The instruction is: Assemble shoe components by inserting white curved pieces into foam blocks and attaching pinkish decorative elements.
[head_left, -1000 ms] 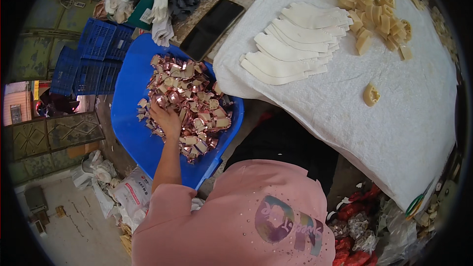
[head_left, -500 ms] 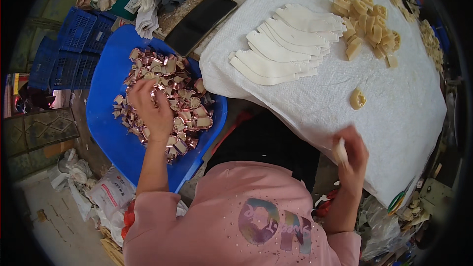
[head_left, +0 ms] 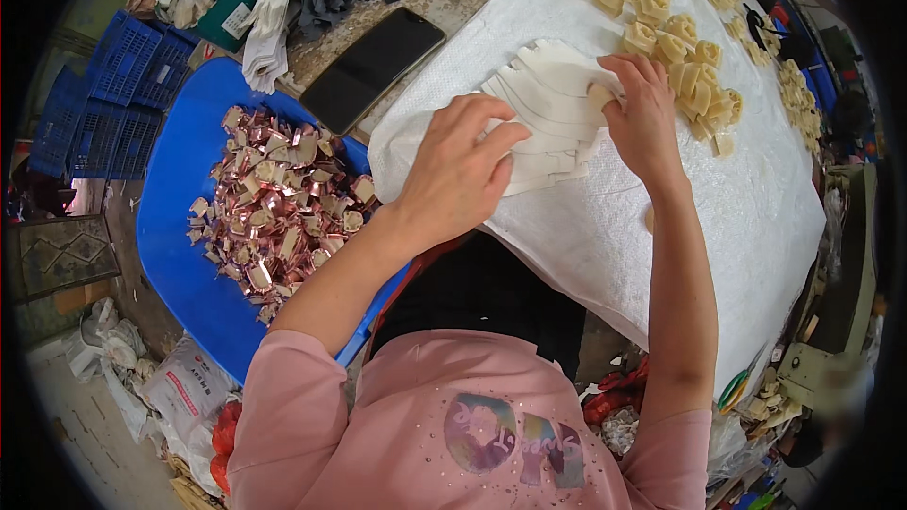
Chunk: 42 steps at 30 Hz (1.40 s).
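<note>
A fan of overlapping white curved strips [head_left: 548,94] lies on a white woven sheet [head_left: 605,246]. My left hand [head_left: 458,165] is over the strips' left ends, palm down, with thumb and fingers apart; it hides part of them. At the right ends is my right hand [head_left: 647,118], fingers bent and thumb apart from them. A pale covering shows on the right thumb's tip. Close to that hand sits a pile of rolled beige strips [head_left: 694,85]. Another beige roll [head_left: 649,219] is mostly hidden behind my right forearm.
On the left, a blue basin [head_left: 179,264] holds many shiny rose-gold pieces [head_left: 283,189]. A black phone [head_left: 373,66] lies between basin and sheet. White gloves [head_left: 269,19] hang near the basin's far edge. Blue crates [head_left: 123,85] stand far left; scissors [head_left: 732,389] with coloured handles are at right.
My left hand has moved right, from above the basin to the white strips. My right hand has moved up and forward from the sheet's near edge to the strips' right ends.
</note>
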{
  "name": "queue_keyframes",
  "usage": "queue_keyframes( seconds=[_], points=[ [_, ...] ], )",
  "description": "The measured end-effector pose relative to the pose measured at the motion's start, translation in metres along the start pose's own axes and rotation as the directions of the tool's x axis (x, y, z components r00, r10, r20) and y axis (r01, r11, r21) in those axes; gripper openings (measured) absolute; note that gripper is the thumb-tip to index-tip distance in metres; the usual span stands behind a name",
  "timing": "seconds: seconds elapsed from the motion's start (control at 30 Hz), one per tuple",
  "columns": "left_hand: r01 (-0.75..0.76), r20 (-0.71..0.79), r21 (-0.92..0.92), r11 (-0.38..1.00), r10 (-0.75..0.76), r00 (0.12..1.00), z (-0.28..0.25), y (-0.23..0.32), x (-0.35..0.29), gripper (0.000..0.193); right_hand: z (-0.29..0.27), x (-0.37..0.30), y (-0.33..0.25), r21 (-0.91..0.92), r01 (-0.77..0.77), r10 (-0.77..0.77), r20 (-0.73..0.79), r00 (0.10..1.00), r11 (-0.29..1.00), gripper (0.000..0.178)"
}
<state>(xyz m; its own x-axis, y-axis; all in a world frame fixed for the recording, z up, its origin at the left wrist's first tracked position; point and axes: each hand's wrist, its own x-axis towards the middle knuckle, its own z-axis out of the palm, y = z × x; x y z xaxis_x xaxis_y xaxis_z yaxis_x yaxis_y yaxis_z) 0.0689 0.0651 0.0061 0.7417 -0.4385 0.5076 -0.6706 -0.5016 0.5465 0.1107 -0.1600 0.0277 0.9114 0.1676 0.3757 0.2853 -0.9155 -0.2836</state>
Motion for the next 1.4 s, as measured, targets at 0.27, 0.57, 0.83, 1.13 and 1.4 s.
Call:
queue_keyframes(
  seconds=[0.27,0.57,0.83,1.13,1.4],
  points=[
    [-0.088,0.046,-0.049,0.995,0.090,0.995,0.037,0.003,0.025,0.030,0.014,0.005,-0.010,-0.159,-0.005,0.021,0.100,0.995,0.987,0.028],
    [-0.081,0.043,-0.034,0.996,0.083,0.996,0.031,0.001,0.012,0.031,0.006,-0.011,-0.002,0.641,-0.330,0.304,0.155,0.940,0.693,0.017],
    [0.016,-0.060,0.070,0.997,-0.012,0.998,0.023,0.007,0.007,0.033,-0.037,-0.045,-0.011,0.912,-0.234,0.327,0.120,0.938,0.337,0.020],
    [0.124,-0.082,-0.035,0.992,-0.127,0.988,0.013,-0.004,0.008,0.028,-0.022,-0.089,-0.039,0.317,-0.007,-0.083,0.270,0.959,0.948,0.032],
    [0.034,0.008,0.086,0.996,-0.035,0.999,0.022,-0.004,0.005,0.027,-0.025,-0.068,-0.039,0.250,0.023,-0.126,0.405,0.906,0.968,0.029]
  ],
)
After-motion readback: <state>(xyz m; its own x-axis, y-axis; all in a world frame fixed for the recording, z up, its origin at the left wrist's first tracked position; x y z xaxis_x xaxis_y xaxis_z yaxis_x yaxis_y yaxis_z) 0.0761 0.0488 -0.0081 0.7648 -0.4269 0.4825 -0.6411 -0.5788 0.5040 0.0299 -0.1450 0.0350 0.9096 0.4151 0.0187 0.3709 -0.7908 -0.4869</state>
